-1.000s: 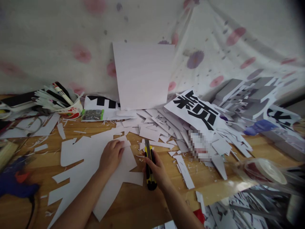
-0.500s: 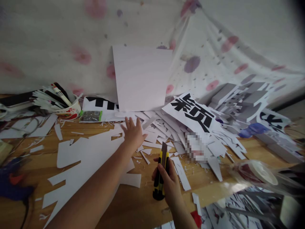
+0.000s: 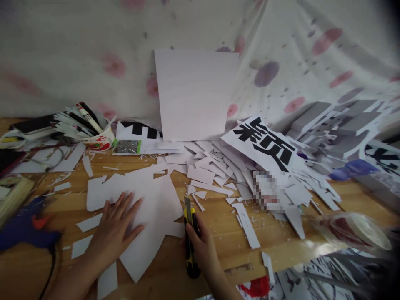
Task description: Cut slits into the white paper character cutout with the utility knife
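Left hand [image 3: 116, 227], splayed and empty, is resting on an already notched sheet [image 3: 153, 208], right hand [image 3: 203, 246] tightly clasping a cutter [image 3: 189, 253], remaining cuts unclear.

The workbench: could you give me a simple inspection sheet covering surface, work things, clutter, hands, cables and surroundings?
Surface: wooden table, strewn with white shavings.
Work things: cut-out white sheet, lying flat; yellow-and-black cutter, blade out.
Clutter: white offcuts heaped behind; stuffed cup; blue tool with orange trigger.
Hands: left hand spread on the sheet; right hand gripping the cutter.
Cables: dark cord from the blue tool.
Surroundings: flowered cloth behind; white panel upright before it.
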Action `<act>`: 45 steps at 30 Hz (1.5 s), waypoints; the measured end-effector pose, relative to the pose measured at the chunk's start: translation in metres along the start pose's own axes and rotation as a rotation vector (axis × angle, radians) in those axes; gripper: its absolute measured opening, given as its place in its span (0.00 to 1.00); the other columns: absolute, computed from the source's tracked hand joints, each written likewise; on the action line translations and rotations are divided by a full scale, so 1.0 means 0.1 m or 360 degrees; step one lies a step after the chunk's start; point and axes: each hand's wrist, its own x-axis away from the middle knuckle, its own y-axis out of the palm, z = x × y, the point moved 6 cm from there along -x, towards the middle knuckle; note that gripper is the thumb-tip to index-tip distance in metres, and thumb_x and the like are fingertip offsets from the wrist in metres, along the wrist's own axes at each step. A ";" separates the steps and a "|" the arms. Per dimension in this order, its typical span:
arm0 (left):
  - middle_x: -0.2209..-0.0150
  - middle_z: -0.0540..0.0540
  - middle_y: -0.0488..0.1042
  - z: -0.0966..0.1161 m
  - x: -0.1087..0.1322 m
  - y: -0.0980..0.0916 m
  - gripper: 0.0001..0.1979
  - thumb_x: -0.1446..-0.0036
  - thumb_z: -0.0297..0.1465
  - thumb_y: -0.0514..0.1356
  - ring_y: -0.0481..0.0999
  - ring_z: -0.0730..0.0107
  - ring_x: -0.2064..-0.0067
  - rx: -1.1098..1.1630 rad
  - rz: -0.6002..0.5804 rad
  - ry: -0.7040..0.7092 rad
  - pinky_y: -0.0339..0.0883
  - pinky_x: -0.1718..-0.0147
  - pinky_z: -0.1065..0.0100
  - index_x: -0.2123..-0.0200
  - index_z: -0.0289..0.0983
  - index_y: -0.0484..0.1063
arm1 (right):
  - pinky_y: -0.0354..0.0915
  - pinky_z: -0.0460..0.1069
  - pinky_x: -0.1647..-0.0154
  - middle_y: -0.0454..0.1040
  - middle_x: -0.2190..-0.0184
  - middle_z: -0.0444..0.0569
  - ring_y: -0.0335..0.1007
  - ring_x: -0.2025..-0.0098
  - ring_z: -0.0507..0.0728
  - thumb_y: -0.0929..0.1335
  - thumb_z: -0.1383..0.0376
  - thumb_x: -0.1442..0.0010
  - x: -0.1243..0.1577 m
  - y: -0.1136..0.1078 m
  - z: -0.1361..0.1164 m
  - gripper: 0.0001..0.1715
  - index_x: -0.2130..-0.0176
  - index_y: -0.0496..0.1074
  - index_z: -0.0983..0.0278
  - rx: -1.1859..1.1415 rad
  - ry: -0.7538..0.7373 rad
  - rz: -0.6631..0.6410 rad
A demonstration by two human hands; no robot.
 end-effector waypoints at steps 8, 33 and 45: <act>0.39 0.33 0.54 0.13 0.14 0.07 0.30 0.45 0.44 0.50 0.49 0.50 0.37 -0.0034 0.0057 -0.0194 0.44 0.43 0.45 0.43 0.33 0.58 | 0.59 0.48 0.84 0.64 0.88 0.36 0.63 0.85 0.55 0.69 0.48 0.56 -0.14 0.42 -0.18 0.49 0.42 0.51 0.63 -0.0193 0.0090 -0.0184; 0.39 0.34 0.53 0.41 -0.08 0.16 0.30 0.43 0.44 0.46 0.48 0.51 0.37 0.0031 0.0000 -0.0186 0.41 0.43 0.43 0.42 0.33 0.57 | 0.66 0.54 0.60 0.65 0.50 0.60 0.70 0.57 0.61 0.59 0.71 0.42 -0.16 0.52 -0.58 0.34 0.38 0.49 0.57 0.2176 -0.0487 -0.0365; 0.37 0.36 0.50 0.50 -0.11 0.20 0.31 0.42 0.45 0.42 0.46 0.51 0.37 -0.0011 -0.0002 -0.0211 0.40 0.43 0.44 0.40 0.36 0.51 | 0.67 0.52 0.68 0.65 0.51 0.60 0.73 0.64 0.59 0.58 0.68 0.41 -0.24 0.42 -0.62 0.34 0.37 0.44 0.56 0.2158 -0.0573 -0.0504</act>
